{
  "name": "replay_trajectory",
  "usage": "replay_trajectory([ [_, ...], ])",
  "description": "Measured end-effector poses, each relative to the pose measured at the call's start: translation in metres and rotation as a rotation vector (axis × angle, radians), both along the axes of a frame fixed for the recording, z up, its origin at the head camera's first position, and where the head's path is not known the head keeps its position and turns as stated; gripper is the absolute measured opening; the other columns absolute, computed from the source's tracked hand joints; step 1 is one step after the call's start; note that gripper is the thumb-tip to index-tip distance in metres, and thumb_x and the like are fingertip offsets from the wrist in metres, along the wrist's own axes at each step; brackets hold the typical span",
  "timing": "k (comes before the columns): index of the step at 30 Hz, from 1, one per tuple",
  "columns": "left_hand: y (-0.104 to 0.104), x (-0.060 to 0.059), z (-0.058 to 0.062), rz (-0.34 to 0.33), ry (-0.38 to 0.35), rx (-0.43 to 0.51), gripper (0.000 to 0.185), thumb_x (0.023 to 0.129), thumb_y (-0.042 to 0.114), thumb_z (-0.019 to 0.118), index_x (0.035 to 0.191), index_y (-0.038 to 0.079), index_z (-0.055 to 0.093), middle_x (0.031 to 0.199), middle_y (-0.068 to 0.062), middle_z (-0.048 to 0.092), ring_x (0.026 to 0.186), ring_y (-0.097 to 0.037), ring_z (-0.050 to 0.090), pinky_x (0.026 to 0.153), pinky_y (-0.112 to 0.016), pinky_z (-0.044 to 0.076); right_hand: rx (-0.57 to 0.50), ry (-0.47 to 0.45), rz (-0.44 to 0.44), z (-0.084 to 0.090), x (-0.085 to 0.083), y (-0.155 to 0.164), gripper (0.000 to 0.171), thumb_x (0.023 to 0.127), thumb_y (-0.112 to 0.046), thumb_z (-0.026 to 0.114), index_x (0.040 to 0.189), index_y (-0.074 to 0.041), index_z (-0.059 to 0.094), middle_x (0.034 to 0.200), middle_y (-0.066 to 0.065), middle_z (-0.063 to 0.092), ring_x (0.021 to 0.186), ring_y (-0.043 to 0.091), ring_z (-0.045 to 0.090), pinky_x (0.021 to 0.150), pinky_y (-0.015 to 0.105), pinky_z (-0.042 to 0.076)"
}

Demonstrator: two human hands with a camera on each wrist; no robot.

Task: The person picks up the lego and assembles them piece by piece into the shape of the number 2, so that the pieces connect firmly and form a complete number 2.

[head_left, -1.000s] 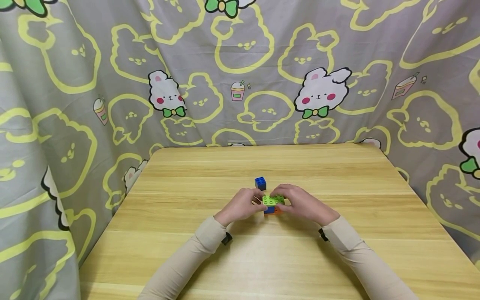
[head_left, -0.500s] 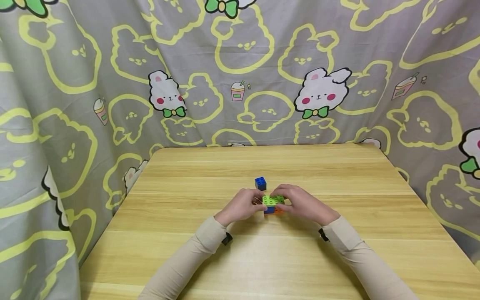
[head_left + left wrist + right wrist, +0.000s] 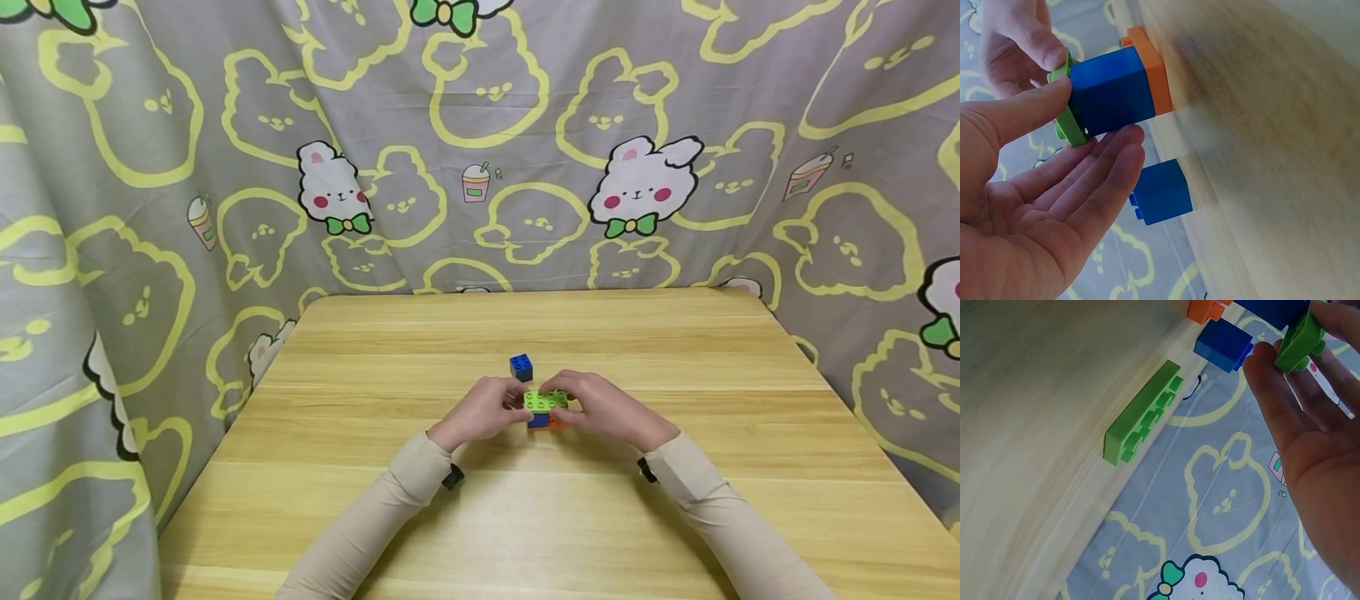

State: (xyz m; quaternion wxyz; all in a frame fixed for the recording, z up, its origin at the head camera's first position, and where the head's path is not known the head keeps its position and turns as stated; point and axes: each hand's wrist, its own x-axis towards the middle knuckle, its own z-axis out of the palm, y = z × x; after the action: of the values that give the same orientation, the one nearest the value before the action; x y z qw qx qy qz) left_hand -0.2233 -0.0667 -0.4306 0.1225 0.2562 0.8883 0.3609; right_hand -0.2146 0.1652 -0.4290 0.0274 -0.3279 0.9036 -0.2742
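A light green studded brick (image 3: 542, 402) lies on top of a blue block (image 3: 1113, 90), which stands on a flat orange brick (image 3: 1152, 72) on the table. My left hand (image 3: 487, 408) pinches the green brick's left end, its thumb at the near edge and fingers on the far side, close along the blue block. From the other end my right hand (image 3: 603, 408) pinches the same green brick between thumb and fingertips. In the right wrist view, that end of the green brick (image 3: 1300, 345) juts out past the blue block, its hollow underside showing.
A loose blue block (image 3: 521, 367) stands just behind the stack. Another long green brick (image 3: 1141, 412) lies on the wooden table (image 3: 480, 533), hidden by the right hand in the head view. A patterned curtain (image 3: 495, 150) hangs around the table's back and sides.
The right hand's fingers have shifted very slightly, and the green brick's right end now shows brighter and a touch farther left. The left hand and the loose blue block stay in place.
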Motion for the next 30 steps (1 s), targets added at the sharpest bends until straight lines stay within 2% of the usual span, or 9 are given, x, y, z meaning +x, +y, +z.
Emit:
replay_trajectory([
  [9, -0.0009, -0.001, -0.0005, 0.005, -0.004, 0.006, 0.028, 0.094, 0.015, 0.076, 0.117, 0.002, 0.07, 0.102, -0.006, 0.075, 0.089, -0.011, 0.069, 0.078, -0.025, 0.056, 0.002, -0.003, -0.012, -0.0001, -0.0011, 0.0037, 0.031, 0.094, -0.019, 0.076, 0.123, -0.009, 0.071, 0.118, 0.002, 0.071, 0.097, 0.012, 0.066, 0.085, 0.035, 0.058],
  [15, -0.0001, -0.001, -0.0003, 0.01, -0.015, 0.009, 0.027, 0.093, 0.015, 0.077, 0.116, 0.002, 0.07, 0.103, -0.006, 0.075, 0.09, -0.011, 0.069, 0.081, -0.026, 0.056, -0.005, 0.002, 0.005, -0.0012, -0.002, 0.0046, 0.03, 0.095, -0.019, 0.075, 0.123, -0.009, 0.071, 0.117, 0.002, 0.071, 0.096, 0.012, 0.066, 0.084, 0.033, 0.058],
  [25, 0.0005, -0.0009, 0.0001, 0.027, -0.037, 0.018, 0.023, 0.093, 0.016, 0.078, 0.111, 0.004, 0.07, 0.103, -0.005, 0.075, 0.091, -0.01, 0.07, 0.082, -0.027, 0.057, -0.014, -0.005, 0.004, 0.0005, -0.0009, 0.0047, 0.031, 0.095, -0.019, 0.075, 0.124, -0.009, 0.07, 0.119, 0.003, 0.07, 0.096, 0.013, 0.065, 0.083, 0.034, 0.058],
  [30, 0.0, -0.0012, 0.0002, 0.02, -0.023, 0.015, 0.023, 0.093, 0.016, 0.078, 0.112, 0.005, 0.071, 0.103, -0.005, 0.075, 0.09, -0.011, 0.07, 0.08, -0.026, 0.056, -0.003, -0.004, 0.002, 0.0011, -0.0008, 0.0049, 0.031, 0.095, -0.019, 0.075, 0.124, -0.009, 0.07, 0.118, 0.003, 0.07, 0.096, 0.012, 0.066, 0.084, 0.035, 0.058],
])
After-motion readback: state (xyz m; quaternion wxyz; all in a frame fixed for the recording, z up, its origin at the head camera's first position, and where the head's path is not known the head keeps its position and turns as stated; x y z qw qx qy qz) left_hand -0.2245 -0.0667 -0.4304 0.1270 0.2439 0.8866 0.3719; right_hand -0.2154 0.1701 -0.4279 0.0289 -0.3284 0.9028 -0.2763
